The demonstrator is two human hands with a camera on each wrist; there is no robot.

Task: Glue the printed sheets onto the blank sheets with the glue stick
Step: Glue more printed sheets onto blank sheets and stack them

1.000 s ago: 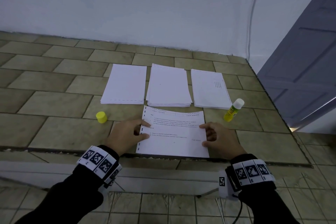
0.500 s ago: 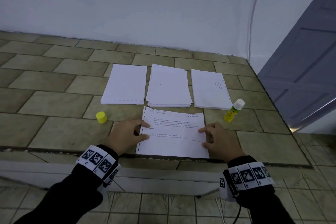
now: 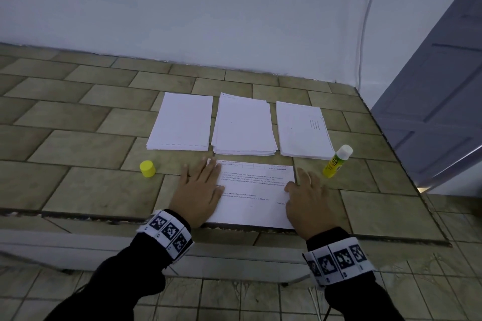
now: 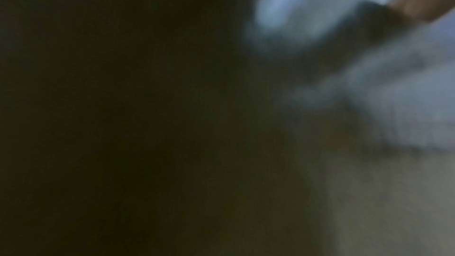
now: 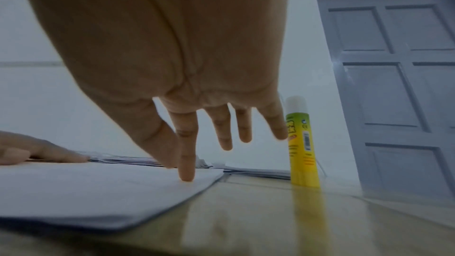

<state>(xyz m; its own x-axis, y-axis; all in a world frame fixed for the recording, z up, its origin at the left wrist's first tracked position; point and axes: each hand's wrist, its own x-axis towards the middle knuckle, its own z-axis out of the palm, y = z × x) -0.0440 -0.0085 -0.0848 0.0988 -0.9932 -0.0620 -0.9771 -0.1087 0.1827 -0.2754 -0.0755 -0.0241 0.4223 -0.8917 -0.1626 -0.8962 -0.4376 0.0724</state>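
Observation:
A printed sheet (image 3: 254, 193) lies at the near edge of the tiled counter. My left hand (image 3: 199, 190) lies flat on its left edge with straight fingers. My right hand (image 3: 307, 193) presses its right edge; in the right wrist view its fingers (image 5: 187, 170) are straight and one fingertip touches the sheet (image 5: 98, 186). The glue stick (image 3: 336, 161) (image 5: 301, 143) stands uncapped just right of my right hand. Its yellow cap (image 3: 147, 168) sits left of my left hand. The left wrist view is dark and blurred.
Three paper stacks lie behind the sheet: left stack (image 3: 182, 122), middle stack (image 3: 243, 128), right stack (image 3: 302, 130). The counter edge (image 3: 78, 214) runs below my wrists. A grey door (image 3: 438, 101) stands at the right, and a white wall at the back.
Both hands have gone from curled fingers at the sheet's edges to flat, straight fingers laid forward along its left and right sides. The sheet has hardly moved.

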